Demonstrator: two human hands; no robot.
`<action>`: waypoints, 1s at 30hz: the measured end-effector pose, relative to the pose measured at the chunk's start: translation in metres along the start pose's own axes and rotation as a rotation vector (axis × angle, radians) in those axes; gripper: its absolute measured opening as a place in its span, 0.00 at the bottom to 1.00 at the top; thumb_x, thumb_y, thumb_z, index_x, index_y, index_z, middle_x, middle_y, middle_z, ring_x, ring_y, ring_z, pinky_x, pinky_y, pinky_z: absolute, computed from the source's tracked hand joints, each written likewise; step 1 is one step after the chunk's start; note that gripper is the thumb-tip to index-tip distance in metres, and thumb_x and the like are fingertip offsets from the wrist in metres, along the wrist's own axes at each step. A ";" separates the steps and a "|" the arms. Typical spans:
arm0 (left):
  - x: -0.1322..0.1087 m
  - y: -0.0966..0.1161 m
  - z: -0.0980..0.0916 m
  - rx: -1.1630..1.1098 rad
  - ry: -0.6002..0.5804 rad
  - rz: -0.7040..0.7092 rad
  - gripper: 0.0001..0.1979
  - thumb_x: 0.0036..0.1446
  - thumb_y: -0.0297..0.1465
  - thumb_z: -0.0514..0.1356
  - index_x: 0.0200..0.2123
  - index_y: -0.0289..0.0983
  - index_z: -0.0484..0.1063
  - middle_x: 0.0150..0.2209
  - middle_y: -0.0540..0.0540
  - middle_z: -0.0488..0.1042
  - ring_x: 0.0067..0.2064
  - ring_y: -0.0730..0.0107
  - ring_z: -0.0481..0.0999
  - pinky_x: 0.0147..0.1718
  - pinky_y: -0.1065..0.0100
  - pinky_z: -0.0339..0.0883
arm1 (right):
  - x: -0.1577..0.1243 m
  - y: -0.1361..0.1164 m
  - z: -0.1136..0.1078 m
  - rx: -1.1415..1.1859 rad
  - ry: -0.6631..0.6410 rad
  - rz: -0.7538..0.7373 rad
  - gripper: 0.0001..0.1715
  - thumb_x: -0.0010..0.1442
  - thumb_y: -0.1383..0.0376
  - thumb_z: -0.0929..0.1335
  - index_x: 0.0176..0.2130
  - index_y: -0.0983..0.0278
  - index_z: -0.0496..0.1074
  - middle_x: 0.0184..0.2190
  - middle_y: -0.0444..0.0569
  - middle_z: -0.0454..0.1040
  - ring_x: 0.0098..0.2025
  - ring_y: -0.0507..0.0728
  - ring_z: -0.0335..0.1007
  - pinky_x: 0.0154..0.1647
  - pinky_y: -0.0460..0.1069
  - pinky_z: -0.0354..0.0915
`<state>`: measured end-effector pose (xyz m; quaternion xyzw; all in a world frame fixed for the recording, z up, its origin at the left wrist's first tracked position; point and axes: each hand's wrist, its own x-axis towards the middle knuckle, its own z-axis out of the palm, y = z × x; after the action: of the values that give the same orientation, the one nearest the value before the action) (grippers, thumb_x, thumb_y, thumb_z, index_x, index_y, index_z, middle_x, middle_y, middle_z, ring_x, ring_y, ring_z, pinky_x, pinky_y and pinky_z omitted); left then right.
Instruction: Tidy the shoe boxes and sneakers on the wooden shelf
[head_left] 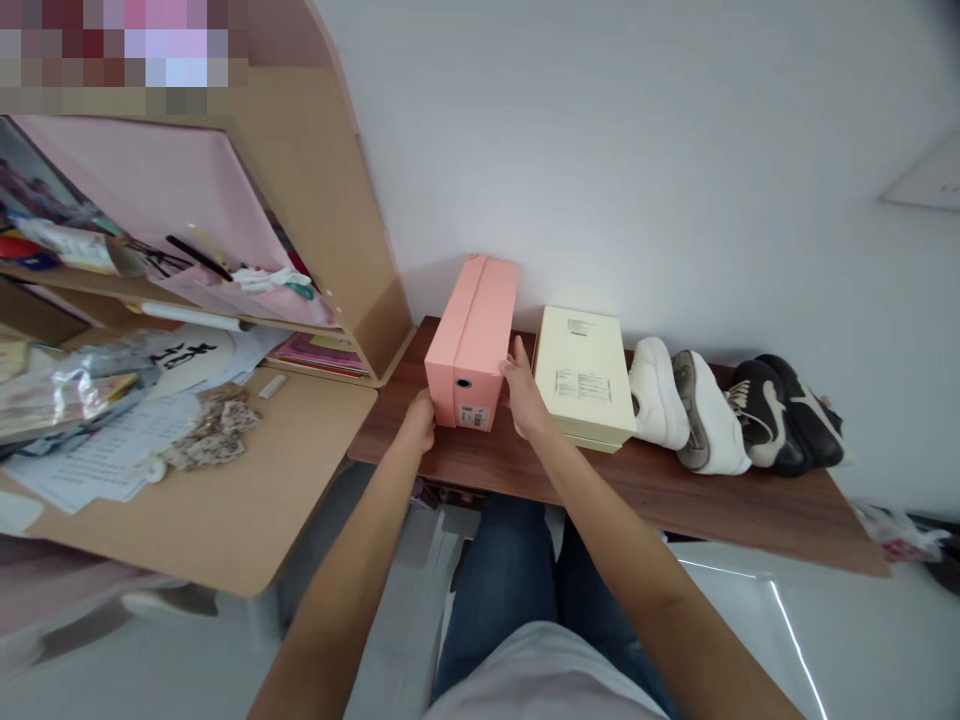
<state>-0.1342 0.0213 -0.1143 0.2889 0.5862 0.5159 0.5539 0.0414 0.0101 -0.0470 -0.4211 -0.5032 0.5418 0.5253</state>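
Nearest: white cotton shirt front (540, 690), then blue denim jeans (502, 590), both below the forearms.
Far left: light wood desk (225, 510) under loose papers (97, 460), a crinkled plastic bag and a floral fabric scrap; pink-backed wooden shelf unit (315, 200) above, with pens and folded items.
Left hand (418, 420): fingers curled against the near left side of the box, lightly gripping, fingertips partly out of sight.
Pink box: pink cardboard shoebox (472, 340), upright on its long edge, long axis running back toward the wall, round finger hole and small label on the near end, held between both hands.
Right hand (525, 392): open, fingers spread, palm pressed to the box's right side, thumb up near the top edge.
Support: dark brown wooden shelf (615, 485) under everything in the row.
Next along: cream cardboard box (581, 375), flat, printed labels on top, just beside the right hand, untouched.
Far right: white chunky sneakers (690, 405), then black-and-white sneakers (780, 415), side by side, untouched.
Row state: pink box and cream box lined up with both pairs along the wall; only pink box under hands.
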 end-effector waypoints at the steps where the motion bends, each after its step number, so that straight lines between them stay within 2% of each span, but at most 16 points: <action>1: 0.000 0.002 -0.001 0.011 0.006 -0.023 0.15 0.50 0.41 0.59 0.38 0.40 0.77 0.42 0.42 0.81 0.47 0.56 0.77 0.37 0.62 0.72 | -0.001 0.002 0.001 -0.020 0.024 -0.002 0.48 0.63 0.47 0.60 0.71 0.50 0.32 0.72 0.39 0.43 0.72 0.59 0.43 0.70 0.64 0.43; 8: -0.001 0.009 -0.006 0.037 0.032 -0.104 0.17 0.52 0.46 0.61 0.40 0.44 0.76 0.44 0.43 0.80 0.49 0.56 0.76 0.37 0.63 0.72 | -0.007 -0.006 0.009 -0.198 0.115 -0.005 0.44 0.65 0.45 0.56 0.71 0.54 0.35 0.72 0.42 0.45 0.72 0.57 0.43 0.72 0.59 0.39; 13: -0.002 0.005 -0.006 -0.032 -0.001 -0.127 0.15 0.51 0.45 0.64 0.37 0.42 0.77 0.41 0.42 0.80 0.46 0.59 0.78 0.34 0.66 0.72 | -0.018 -0.014 -0.007 -0.245 0.149 -0.112 0.41 0.67 0.46 0.54 0.71 0.58 0.39 0.73 0.42 0.41 0.73 0.56 0.37 0.73 0.57 0.36; 16: -0.003 0.001 -0.003 -0.139 -0.053 -0.184 0.14 0.52 0.43 0.65 0.36 0.39 0.77 0.37 0.42 0.80 0.40 0.62 0.79 0.34 0.67 0.73 | -0.020 -0.012 -0.020 -0.230 0.150 -0.135 0.38 0.67 0.48 0.56 0.70 0.55 0.46 0.71 0.42 0.47 0.73 0.57 0.40 0.73 0.59 0.37; 18: -0.005 -0.001 -0.001 -0.217 -0.039 -0.228 0.12 0.53 0.41 0.65 0.36 0.39 0.76 0.37 0.43 0.79 0.40 0.63 0.79 0.37 0.65 0.74 | -0.019 -0.009 -0.027 -0.208 0.151 -0.131 0.35 0.67 0.49 0.57 0.68 0.54 0.52 0.69 0.43 0.53 0.71 0.58 0.45 0.72 0.61 0.40; 21: -0.012 0.000 -0.005 -0.330 0.010 -0.266 0.13 0.53 0.40 0.66 0.40 0.43 0.74 0.44 0.44 0.79 0.45 0.60 0.78 0.44 0.53 0.74 | -0.018 -0.003 -0.033 -0.180 0.170 -0.136 0.31 0.66 0.50 0.58 0.65 0.53 0.58 0.67 0.44 0.59 0.69 0.58 0.50 0.71 0.63 0.46; 23: -0.017 0.005 -0.011 -0.407 -0.001 -0.234 0.15 0.52 0.41 0.67 0.43 0.44 0.73 0.48 0.43 0.77 0.49 0.55 0.77 0.47 0.44 0.72 | -0.018 0.001 -0.032 -0.150 0.170 -0.141 0.31 0.66 0.51 0.59 0.65 0.53 0.60 0.66 0.45 0.60 0.68 0.58 0.52 0.69 0.62 0.50; 25: -0.020 0.015 -0.021 -0.467 -0.028 -0.162 0.17 0.52 0.41 0.67 0.44 0.44 0.73 0.50 0.42 0.77 0.51 0.52 0.76 0.46 0.40 0.71 | -0.021 0.004 -0.029 -0.099 0.155 -0.142 0.30 0.66 0.51 0.59 0.64 0.53 0.60 0.67 0.44 0.59 0.67 0.57 0.54 0.67 0.61 0.55; 27: -0.020 0.028 -0.031 -0.489 -0.034 -0.088 0.17 0.52 0.40 0.67 0.44 0.42 0.73 0.48 0.41 0.77 0.50 0.52 0.76 0.45 0.41 0.73 | -0.025 0.007 -0.023 -0.046 0.146 -0.135 0.31 0.65 0.50 0.59 0.65 0.52 0.59 0.68 0.44 0.57 0.66 0.57 0.56 0.65 0.61 0.58; 30: -0.017 0.051 -0.045 -0.470 -0.011 0.001 0.15 0.53 0.36 0.66 0.43 0.39 0.73 0.44 0.42 0.79 0.45 0.54 0.78 0.40 0.47 0.76 | -0.030 0.008 -0.012 -0.014 0.180 -0.100 0.32 0.64 0.48 0.61 0.64 0.52 0.61 0.68 0.44 0.58 0.67 0.58 0.56 0.66 0.61 0.57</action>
<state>-0.1847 0.0084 -0.0680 0.1549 0.4467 0.6368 0.6091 0.0551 -0.0183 -0.0591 -0.4462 -0.4782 0.4713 0.5917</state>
